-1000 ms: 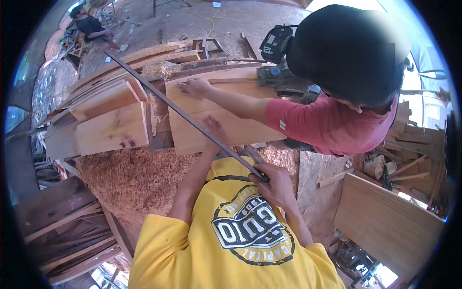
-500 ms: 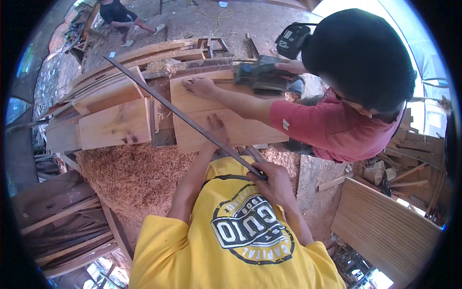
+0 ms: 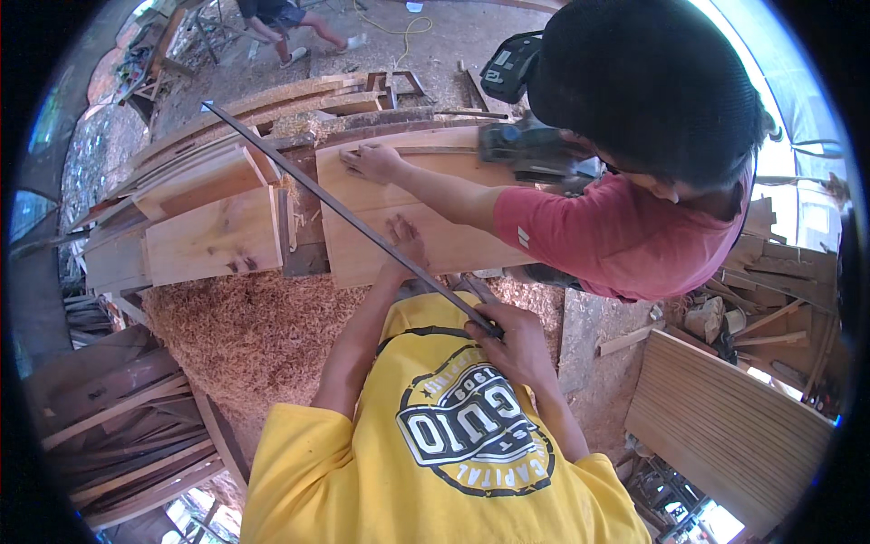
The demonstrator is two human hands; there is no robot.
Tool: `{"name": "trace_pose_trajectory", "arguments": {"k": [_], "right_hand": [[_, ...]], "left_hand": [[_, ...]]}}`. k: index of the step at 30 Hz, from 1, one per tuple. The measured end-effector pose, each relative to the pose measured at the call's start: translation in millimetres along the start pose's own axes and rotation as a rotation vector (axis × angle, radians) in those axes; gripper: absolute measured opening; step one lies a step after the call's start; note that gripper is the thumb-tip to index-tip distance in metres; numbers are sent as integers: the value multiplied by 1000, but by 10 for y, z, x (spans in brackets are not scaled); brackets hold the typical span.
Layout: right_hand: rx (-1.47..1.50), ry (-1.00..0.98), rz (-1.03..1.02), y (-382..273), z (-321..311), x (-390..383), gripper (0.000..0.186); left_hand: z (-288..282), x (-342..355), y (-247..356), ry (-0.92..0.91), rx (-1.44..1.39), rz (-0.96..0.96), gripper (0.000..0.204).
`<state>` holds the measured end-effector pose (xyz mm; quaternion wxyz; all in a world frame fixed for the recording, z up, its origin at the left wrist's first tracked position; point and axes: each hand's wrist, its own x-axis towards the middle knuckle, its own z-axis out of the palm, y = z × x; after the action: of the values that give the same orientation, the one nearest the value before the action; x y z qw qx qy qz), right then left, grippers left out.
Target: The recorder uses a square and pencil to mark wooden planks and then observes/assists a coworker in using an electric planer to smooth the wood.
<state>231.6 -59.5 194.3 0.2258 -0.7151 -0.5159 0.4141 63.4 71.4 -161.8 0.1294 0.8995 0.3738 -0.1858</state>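
Note:
My left hand (image 3: 405, 241) lies with its fingers stretched out on the near part of a wide pale wooden board (image 3: 358, 258). My right hand (image 3: 515, 335), in front of my yellow shirt, is closed around the near end of a long, thin dark bar (image 3: 313, 184). The bar slants away to the far left, passing above my left wrist and the board. Opposite me, a co-worker's hand (image 3: 372, 163) presses on the same board. That person's other arm, partly hidden by the head, is at a blurred dark power planer (image 3: 521, 150) at the board's far right.
Several cut boards (image 3: 213, 231) are stacked left of the wide board. A deep heap of wood shavings (image 3: 254, 326) covers the ground below. A ribbed wooden panel (image 3: 725, 422) leans at the lower right. Another person (image 3: 290, 27) is at the far left, near a yellow cord (image 3: 408, 36).
The planer has slid right along the board, and the co-worker's head has shifted slightly left. The distant person has moved right. My hands and the bar stay nearly still.

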Motion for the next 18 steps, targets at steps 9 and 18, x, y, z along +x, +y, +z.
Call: {"name": "trace_pose_trajectory", "arguments": {"k": [9,18], "right_hand": [[-2,-28,26,-18,17,25,27],[2,-32,47,39,51,19,28]], "left_hand": [[101,-10,-30,111,-132,-69,107],[3,13,4,-4,-59,-36,96]]}}
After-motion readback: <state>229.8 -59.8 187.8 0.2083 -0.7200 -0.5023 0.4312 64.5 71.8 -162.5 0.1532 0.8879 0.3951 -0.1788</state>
